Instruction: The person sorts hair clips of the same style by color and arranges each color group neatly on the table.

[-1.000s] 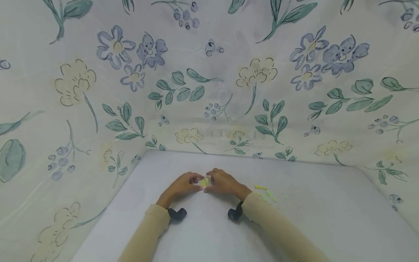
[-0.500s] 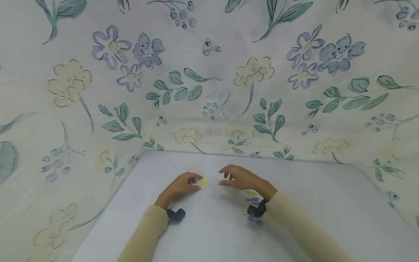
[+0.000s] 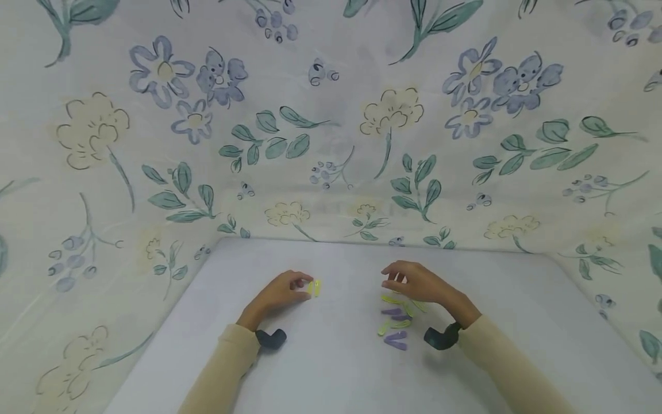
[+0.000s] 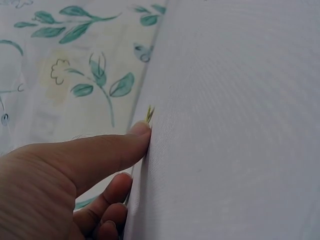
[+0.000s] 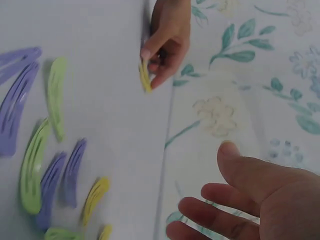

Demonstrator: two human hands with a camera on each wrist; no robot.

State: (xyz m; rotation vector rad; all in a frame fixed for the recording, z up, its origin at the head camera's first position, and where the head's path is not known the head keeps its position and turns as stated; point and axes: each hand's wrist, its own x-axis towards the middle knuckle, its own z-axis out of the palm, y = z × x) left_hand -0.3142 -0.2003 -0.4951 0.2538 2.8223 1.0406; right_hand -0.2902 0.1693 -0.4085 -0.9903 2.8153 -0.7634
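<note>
My left hand [image 3: 281, 292] is low over the white table, pinching a yellow snap hair clip [image 3: 311, 288] between thumb and fingertips. Right beside it stands a second yellow hair clip [image 3: 318, 288]. The left wrist view has only their thin tips showing past the thumb [image 4: 137, 135]. To the right, my right hand [image 3: 419, 282] hovers with fingers apart and nothing in its grasp. Below and beside it lie loose snap clips: purple clips [image 5: 75, 172], green clips [image 5: 34, 170] and a yellow clip [image 5: 95, 197].
The white tabletop [image 3: 336, 356] runs back to a wall covered in flower-patterned sheeting [image 3: 331, 172]. Dark wrist-camera mounts [image 3: 271, 339] sit under both wrists. The scattered clips cover a patch right of the middle.
My right hand has let go of the yellow clips at the left hand and moved right, over the loose clips, which are now uncovered. The left hand stays at the yellow clips.
</note>
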